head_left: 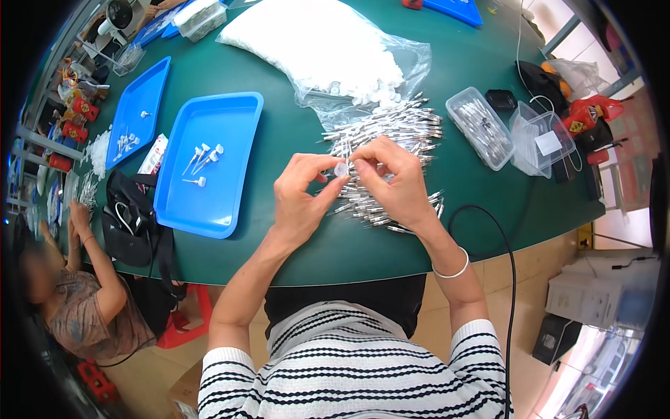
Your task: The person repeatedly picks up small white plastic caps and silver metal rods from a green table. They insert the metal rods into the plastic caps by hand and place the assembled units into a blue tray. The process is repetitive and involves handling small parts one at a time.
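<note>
Over the pile of thin metal rods (391, 129), both hands meet at chest height. My left hand (299, 192) pinches a small round white plastic cap (340, 169) between thumb and forefinger. Close against the cap's right side, my right hand (392, 178) has its thumb and fingertips closed; what lies between them is hidden, perhaps a slim metal rod. Beyond the rods, a large clear bag (307, 42) spills white caps onto the table. To my left, a blue tray (234, 181) carries several rods with white caps on their ends.
Right of the pile stand a clear box (481, 129) of rods and a clear container (541, 143). A black cable (509, 251) hangs over the table's front edge. At the left are a second blue tray (157, 91), a black bag (129, 216) and a seated co-worker (98, 300).
</note>
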Demonstrator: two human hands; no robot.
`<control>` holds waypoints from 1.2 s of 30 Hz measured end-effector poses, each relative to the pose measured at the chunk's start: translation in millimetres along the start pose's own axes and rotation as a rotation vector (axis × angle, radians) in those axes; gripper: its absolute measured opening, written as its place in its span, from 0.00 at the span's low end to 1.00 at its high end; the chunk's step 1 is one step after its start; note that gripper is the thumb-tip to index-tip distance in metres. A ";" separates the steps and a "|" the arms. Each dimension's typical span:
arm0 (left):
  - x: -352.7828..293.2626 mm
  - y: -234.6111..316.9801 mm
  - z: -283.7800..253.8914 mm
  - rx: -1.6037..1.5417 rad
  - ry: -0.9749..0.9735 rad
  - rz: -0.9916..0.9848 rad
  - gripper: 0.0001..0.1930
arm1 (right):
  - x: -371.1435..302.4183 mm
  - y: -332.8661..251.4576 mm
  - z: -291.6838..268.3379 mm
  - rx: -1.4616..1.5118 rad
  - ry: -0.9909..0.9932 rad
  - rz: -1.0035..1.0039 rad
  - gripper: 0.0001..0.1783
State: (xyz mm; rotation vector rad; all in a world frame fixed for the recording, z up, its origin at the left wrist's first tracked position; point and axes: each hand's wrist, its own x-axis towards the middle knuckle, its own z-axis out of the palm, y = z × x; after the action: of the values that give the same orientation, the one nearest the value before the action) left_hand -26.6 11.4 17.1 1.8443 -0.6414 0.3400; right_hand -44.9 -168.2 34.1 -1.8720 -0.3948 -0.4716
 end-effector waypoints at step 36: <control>-7.2 -3.7 -2.8 -0.121 -0.079 -0.111 0.18 | 4.2 4.4 -13.3 0.181 -0.022 0.214 0.04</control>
State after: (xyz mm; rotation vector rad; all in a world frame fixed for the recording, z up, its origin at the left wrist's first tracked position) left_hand -30.1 16.8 11.5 1.7757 -0.5971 0.1526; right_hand -40.9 -182.0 36.8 -1.7209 -0.2394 -0.2618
